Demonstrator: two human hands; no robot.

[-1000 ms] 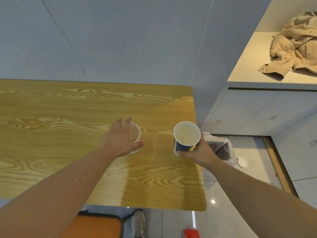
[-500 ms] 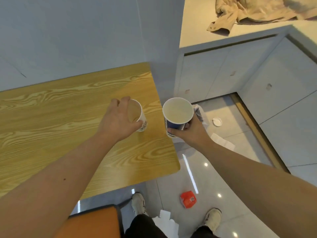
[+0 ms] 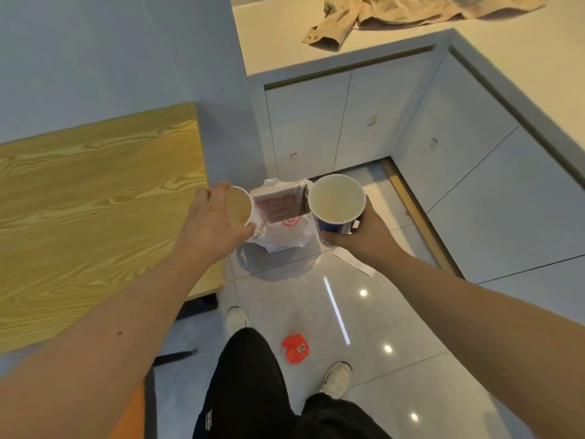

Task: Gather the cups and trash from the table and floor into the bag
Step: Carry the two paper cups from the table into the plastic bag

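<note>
My left hand (image 3: 212,224) grips a small white paper cup (image 3: 239,207), tilted toward the bag. A larger blue paper cup (image 3: 336,201), held upright, sits in my right hand (image 3: 364,237). Between the two cups, on the floor, stands an open white bag (image 3: 281,217) with red print. Both cups hang just beside its mouth, past the wooden table (image 3: 95,201). A crumpled red wrapper (image 3: 295,347) lies on the tiles near my feet, and a white paper slip (image 3: 354,264) lies right of the bag.
White cabinets (image 3: 348,122) run along the back and right, with a beige garment (image 3: 380,14) on the counter. An orange chair seat (image 3: 129,419) is at the bottom left. My legs and shoes (image 3: 337,378) stand on the glossy tile floor.
Both hands have carried their cups rightward off the table to either side of the bag's mouth. The view has swung right and down toward the floor.
</note>
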